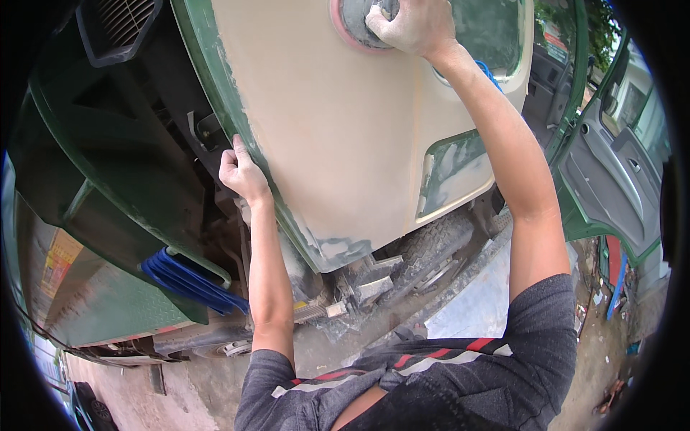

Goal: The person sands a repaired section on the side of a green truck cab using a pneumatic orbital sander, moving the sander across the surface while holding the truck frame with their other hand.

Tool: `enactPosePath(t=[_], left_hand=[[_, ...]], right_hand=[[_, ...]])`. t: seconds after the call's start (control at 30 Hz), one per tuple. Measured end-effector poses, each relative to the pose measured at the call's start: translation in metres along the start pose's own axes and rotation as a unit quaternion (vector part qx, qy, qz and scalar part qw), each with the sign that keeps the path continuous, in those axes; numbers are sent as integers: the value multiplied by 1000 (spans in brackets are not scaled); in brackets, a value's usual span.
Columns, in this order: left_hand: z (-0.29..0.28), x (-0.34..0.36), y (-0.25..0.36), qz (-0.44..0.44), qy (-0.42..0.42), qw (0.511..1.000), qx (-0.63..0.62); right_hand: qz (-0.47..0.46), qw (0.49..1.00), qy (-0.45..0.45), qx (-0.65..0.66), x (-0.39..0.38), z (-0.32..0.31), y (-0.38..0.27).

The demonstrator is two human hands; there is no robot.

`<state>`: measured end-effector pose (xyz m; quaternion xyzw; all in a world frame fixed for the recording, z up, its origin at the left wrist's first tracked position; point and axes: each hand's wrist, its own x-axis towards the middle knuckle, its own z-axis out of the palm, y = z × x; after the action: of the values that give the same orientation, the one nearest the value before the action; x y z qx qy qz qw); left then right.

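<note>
A truck cab panel [323, 136], cream filler over green paint, fills the upper middle. My right hand [420, 25], dusted white, is closed over a round grey sanding pad [356, 20] with a pink rim, which lies against the panel near its top. Part of the pad is hidden under my fingers. Lower down on the left, my left hand [246, 172], also dusty, grips the panel's green edge [241, 126]. One finger points up along that edge while the others curl in; some fingertips are hidden.
Left of the panel is a dark gap with brackets and a green truck body carrying a blue bundle [190, 279]. A wheel [438, 266] and metal parts sit below the panel. An opened grey-lined door [611, 169] stands at right, with debris on the ground beneath.
</note>
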<state>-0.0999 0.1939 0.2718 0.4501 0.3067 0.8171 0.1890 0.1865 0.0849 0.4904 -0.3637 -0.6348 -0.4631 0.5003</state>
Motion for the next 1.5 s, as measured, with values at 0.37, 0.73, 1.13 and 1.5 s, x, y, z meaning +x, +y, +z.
enactPosePath(t=[0.37, 0.73, 1.13, 1.5], left_hand=[[-3, 0, -7, 18, -6, 999, 26], [0, -1, -2, 12, 3, 1000, 8], [-4, -1, -7, 6, 2, 1000, 15], [-4, -2, -3, 9, -8, 1000, 17]], right_hand=[[-20, 997, -71, 5, -116, -6, -24], [-24, 999, 22, -11, 32, 3, 11], [-25, 998, -50, -1, -57, 4, -4], [24, 999, 20, -10, 45, 14, 39]])
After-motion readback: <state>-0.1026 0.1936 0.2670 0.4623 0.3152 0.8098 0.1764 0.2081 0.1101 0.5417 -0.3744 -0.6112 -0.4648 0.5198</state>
